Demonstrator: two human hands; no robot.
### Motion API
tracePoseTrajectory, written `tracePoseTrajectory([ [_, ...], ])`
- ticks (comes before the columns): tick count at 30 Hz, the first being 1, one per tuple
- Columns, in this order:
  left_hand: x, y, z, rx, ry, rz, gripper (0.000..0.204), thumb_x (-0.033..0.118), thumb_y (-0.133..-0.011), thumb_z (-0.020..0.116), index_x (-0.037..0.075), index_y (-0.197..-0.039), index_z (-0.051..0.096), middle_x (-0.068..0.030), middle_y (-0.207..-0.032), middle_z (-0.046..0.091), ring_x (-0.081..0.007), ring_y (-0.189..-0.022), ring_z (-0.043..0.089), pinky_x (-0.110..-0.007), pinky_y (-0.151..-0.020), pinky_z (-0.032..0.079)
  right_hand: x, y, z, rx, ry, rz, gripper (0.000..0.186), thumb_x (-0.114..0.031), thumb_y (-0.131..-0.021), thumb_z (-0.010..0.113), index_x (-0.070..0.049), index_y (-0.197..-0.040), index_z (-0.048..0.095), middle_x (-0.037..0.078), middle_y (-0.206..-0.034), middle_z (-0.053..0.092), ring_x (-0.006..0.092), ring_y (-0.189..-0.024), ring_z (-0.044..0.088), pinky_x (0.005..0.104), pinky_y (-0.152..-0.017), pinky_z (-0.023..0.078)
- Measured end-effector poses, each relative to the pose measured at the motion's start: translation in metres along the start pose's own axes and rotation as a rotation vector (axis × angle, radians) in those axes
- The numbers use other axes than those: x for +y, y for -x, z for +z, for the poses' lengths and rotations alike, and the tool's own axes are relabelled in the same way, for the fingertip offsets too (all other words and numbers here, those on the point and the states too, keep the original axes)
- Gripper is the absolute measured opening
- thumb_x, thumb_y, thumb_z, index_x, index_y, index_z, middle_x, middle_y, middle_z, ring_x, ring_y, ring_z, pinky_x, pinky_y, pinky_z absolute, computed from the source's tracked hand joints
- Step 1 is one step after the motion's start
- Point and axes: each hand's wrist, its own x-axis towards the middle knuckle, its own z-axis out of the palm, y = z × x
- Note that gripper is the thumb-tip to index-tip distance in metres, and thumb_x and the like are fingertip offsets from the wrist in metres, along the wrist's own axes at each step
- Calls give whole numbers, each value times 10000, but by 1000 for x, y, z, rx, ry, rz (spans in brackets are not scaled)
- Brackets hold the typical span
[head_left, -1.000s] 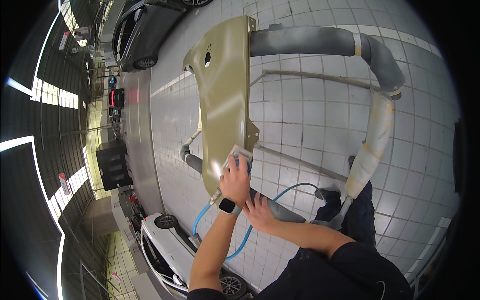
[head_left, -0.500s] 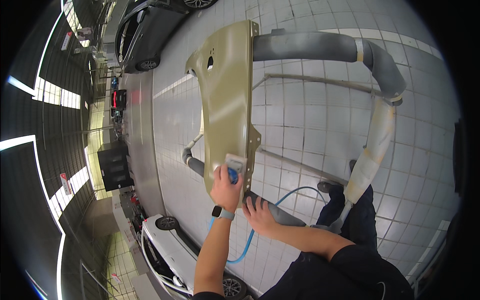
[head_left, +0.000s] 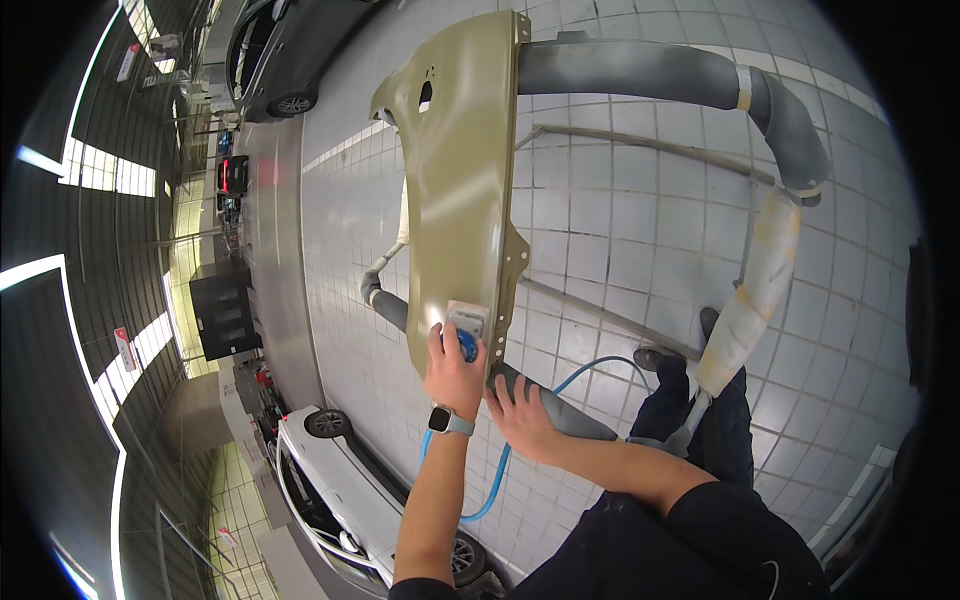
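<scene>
An olive-green car fender (head_left: 455,190) lies across a padded stand, its curved outer face turned up. Near its closer end, my left hand (head_left: 455,378) is closed around a small sander (head_left: 468,322) with a blue body and a flat grey pad. The pad rests on the panel beside the edge with bolt holes. My right hand (head_left: 523,415) has its fingers spread, lying over the grey padded stand arm (head_left: 575,413) just below the fender's near corner. A blue hose (head_left: 490,500) runs beneath my arms; where it joins the tool is hidden.
Another padded stand arm (head_left: 630,75) juts right from the fender's far end and bends toward a wrapped tube (head_left: 745,300). Thin metal bars (head_left: 610,318) cross below, over the tiled floor. A white car (head_left: 345,500) stands lower left, a dark car (head_left: 290,60) upper left.
My view has shifted, so the fender and stand sit higher in the picture. The sander in my left hand has slid slightly toward the fender's near end. My right hand stays on the padded arm.
</scene>
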Motion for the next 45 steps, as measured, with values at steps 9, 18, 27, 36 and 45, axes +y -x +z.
tracePoseTrajectory([
  [9, -10, 9, -7, -30, 16, 46, 570, 303, -857, 854, 103, -1347, 643, -166, -1402, 661, -395, -1032, 755, -466, -763, 651, 0, -1, 0, 18, 11, 11, 573, -249, -962, 620, -49, -1498, 589, 234, -1528, 528, 498, -1267, 558, 617, -940, 487],
  [18, 4, -28, 1, -7, 37, 64, 571, 313, -847, 859, 125, -1338, 637, -154, -1398, 665, -386, -991, 760, -463, -708, 643, 2, 1, -2, 65, -20, -9, 543, -256, -944, 648, -29, -1437, 621, 207, -1499, 534, 469, -1256, 557, 604, -924, 463],
  [27, -24, 14, -15, -115, 11, 124, 607, 303, -832, 878, 104, -1350, 630, -181, -1405, 652, -395, -992, 761, -459, -738, 655, 1, -1, -2, 22, -28, -8, 548, -251, -942, 653, -34, -1443, 617, 213, -1505, 519, 481, -1281, 531, 610, -925, 460],
  [36, -14, -1, -20, -99, -9, 169, 576, 289, -845, 870, 102, -1333, 627, -179, -1412, 648, -372, -952, 772, -446, -691, 652, 0, -1, -1, 22, -21, 3, 559, -253, -944, 650, -32, -1456, 607, 205, -1499, 521, 475, -1279, 528, 613, -922, 459],
  [45, -4, -22, -15, -117, -18, 168, 577, 272, -842, 864, 97, -1336, 623, -185, -1414, 635, -388, -928, 764, -454, -689, 648, 1, -1, -4, 19, -27, -10, 552, -248, -941, 653, -27, -1445, 614, 210, -1489, 527, 471, -1276, 539, 606, -932, 472],
])
